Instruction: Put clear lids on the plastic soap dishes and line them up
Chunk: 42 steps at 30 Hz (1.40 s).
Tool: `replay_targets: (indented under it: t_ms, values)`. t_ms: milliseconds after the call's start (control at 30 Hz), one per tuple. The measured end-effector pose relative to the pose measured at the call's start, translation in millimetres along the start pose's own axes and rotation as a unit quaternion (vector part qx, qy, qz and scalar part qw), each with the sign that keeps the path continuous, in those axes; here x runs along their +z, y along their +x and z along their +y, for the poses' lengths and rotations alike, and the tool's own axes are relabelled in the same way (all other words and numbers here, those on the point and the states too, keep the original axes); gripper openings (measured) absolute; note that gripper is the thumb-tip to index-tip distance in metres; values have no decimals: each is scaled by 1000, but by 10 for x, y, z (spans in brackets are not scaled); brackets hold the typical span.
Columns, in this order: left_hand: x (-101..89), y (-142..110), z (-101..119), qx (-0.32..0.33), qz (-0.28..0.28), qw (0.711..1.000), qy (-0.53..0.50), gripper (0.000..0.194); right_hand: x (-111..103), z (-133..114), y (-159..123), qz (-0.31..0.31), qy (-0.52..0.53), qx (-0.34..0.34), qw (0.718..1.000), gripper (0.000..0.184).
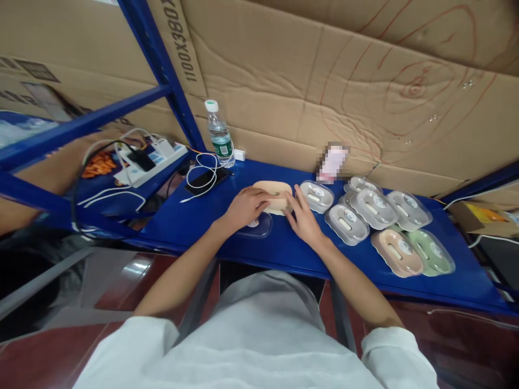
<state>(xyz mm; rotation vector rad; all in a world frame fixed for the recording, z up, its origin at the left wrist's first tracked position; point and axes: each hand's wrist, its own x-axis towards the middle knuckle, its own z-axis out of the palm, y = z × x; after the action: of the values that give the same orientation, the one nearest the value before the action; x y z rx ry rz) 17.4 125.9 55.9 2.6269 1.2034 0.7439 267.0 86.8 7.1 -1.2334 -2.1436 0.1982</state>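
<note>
A beige soap box [278, 203], with no lid over it and a small slot in its middle, sits on the blue table in front of me. My left hand [244, 208] is closed over its left end, fingers bent onto the rim. At the right end, my right hand [305, 220] grips the edge, thumb toward the front and fingers somewhat apart. Partly under my left hand lies a clear lid [261, 227]. Just right of my right hand is a grey soap box [316, 196] under a clear lid.
Several more lidded soap boxes are grouped at right, including grey [347, 224], pink [397, 252] and green [432, 253] ones. A water bottle [220, 138], a phone [206, 181] and a white cable stand back left. Cardboard [267, 97] walls the rear; a blue frame [156, 65] rises left.
</note>
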Motion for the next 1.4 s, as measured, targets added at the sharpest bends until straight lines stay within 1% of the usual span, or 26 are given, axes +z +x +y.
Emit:
replay_targets:
  t_ms: [67,100,133,200,233,300,367,433,467,500,567,633,700,767,867,933,1000,1033,1100,1167,1200,1233,1300,1333,1367,1400]
  values:
    - [67,102,-9,25,-55,998,-7,35,0,15,6,-26,-25,-2,999,56]
    - [80,80,-8,30,-59,998,-3,38,0,21,8,-36,-42,-1,998,54]
    - [83,10,-3,30,-50,998,6,40,-2,20,9,-43,-60,0,997,53]
    - [68,-260,10,13,-10,999,28,50,-12,-6,11,-46,-96,2,994,48]
    - [55,-443,13,3,-3,999,32,56,-19,-33,12,-45,-112,1,993,45]
    - [23,-846,8,-33,-14,999,28,64,-34,-98,16,-44,-134,-5,990,39]
    - [-20,-1203,-1,-40,-44,998,12,62,-40,-156,23,-43,-148,-10,988,36]
    - [-77,-1419,2,-45,-33,998,-9,53,-34,-185,27,-45,-156,-11,987,35]
    - [-107,-1456,11,-45,-15,999,-17,49,-27,-188,27,-48,-158,-10,986,36]
    - [-137,-1443,24,-42,9,999,-22,46,-20,-185,24,-51,-158,-11,986,37]
    - [-180,-1286,60,-33,67,997,-21,43,-7,-175,17,-59,-157,-22,986,41]
    - [-178,-1010,93,-30,126,991,-12,43,4,-169,10,-69,-153,-40,985,48]
    - [-106,-699,108,-38,162,986,-11,44,15,-167,8,-75,-140,-55,986,54]
    - [31,-435,92,-54,161,985,-10,46,25,-158,13,-65,-95,-54,992,55]
    - [266,-226,32,-60,97,993,-22,52,18,-108,22,-10,9,-11,1000,48]
    - [367,-205,-4,-42,54,997,-28,58,-8,-56,21,27,44,28,998,44]
    - [402,-234,-22,-16,28,999,-33,61,-36,-11,14,39,45,51,997,42]
    - [403,-253,-26,-3,21,999,-37,60,-45,6,9,33,46,53,997,43]
    - [393,-287,-36,13,18,999,-49,58,-45,28,-1,-1,48,44,998,55]
    - [393,-307,-71,12,37,997,-66,62,-24,42,-8,-44,53,27,997,67]
    - [401,-312,-105,4,54,995,-81,70,-10,50,-9,-58,56,22,997,70]
    - [411,-315,-150,-10,70,992,-100,82,4,58,-9,-65,58,21,996,71]
    - [436,-318,-264,-44,80,984,-151,112,23,76,-6,-68,57,20,996,71]
    - [447,-320,-324,-58,68,980,-178,124,29,85,-4,-68,56,16,996,70]
    - [455,-323,-377,-66,49,976,-201,131,32,94,-1,-67,55,11,996,69]
    - [462,-327,-421,-70,32,974,-214,132,34,101,2,-66,54,6,996,68]
